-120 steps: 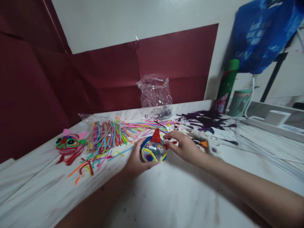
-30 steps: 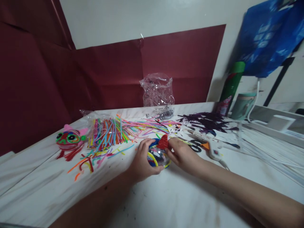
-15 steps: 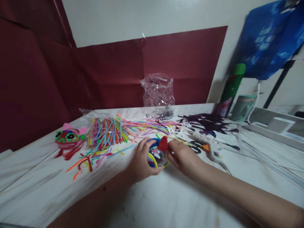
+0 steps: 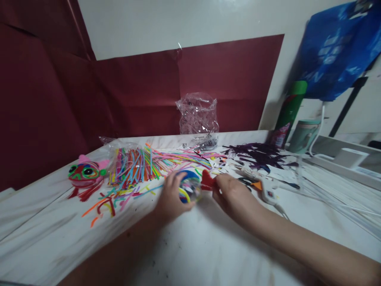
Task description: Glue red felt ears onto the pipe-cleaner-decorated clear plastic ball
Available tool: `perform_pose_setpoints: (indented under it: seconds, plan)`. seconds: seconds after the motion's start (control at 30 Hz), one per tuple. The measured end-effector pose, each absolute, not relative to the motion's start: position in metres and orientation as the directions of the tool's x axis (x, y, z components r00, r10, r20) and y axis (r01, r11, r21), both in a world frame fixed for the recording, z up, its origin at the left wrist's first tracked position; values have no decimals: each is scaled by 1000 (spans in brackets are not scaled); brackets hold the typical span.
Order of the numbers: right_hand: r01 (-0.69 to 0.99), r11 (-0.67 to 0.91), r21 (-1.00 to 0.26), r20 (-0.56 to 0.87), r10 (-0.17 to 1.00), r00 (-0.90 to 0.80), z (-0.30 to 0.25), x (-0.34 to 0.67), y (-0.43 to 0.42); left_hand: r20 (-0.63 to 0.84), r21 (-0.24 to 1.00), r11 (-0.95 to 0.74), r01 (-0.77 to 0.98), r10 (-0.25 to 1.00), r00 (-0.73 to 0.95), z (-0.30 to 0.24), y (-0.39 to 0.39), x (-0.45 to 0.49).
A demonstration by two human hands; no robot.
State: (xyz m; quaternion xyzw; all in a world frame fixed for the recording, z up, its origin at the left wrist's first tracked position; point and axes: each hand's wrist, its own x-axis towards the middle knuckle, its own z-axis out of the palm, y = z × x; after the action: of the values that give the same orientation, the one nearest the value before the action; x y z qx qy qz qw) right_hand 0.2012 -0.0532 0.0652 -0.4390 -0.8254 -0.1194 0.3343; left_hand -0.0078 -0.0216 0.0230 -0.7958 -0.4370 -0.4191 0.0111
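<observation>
My left hand [image 4: 172, 196] is wrapped round the left side of a clear plastic ball [image 4: 194, 190] trimmed with blue and yellow pipe cleaners. Just right of the ball, my right hand [image 4: 228, 192] pinches a small red fuzzy piece [image 4: 206, 181], which looks made of pipe cleaner and has a notched top. A narrow gap seems to lie between the red piece and the ball. The right fingertips are partly hidden behind the hand.
A finished-looking pipe-cleaner animal [image 4: 86, 176] stands at the left. Bundled pipe cleaners [image 4: 133, 165] and loose offcuts lie beside it. Behind is a clear plastic bag [image 4: 198, 115]. To the right are a glue gun [image 4: 268, 190], black scissors [image 4: 245, 182] and purple strands [image 4: 258, 153].
The ball and my left hand have shifted left. My right hand has drawn the red piece slightly right and down, away from the ball's top edge.
</observation>
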Motion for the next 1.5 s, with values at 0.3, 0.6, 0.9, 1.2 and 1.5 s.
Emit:
perform_pose_setpoints:
  seconds: [0.3, 0.6, 0.9, 1.2, 1.5]
  plan:
    - [405, 460, -790, 382, 886, -262, 87, 206, -50, 430, 834, -394, 387, 903, -7, 18, -10, -8]
    - [48, 160, -986, 141, 952, -270, 72, 192, -46, 636, 717, -534, 448, 764, -107, 37, -30, -10]
    - [159, 210, -965, 138, 917, -374, 56, 178, -53, 202, 979, -201, -32, 978, 42, 44, -53, 11]
    - [117, 156, -981, 98, 913, -397, 42, 176, -45, 173, 981, -166, -103, 983, 64, 36, -50, 8]
    - [138, 166, -976, 98, 911, -402, 48, 174, -49, 165, 982, -159, -102, 985, 46, 34, -47, 9]
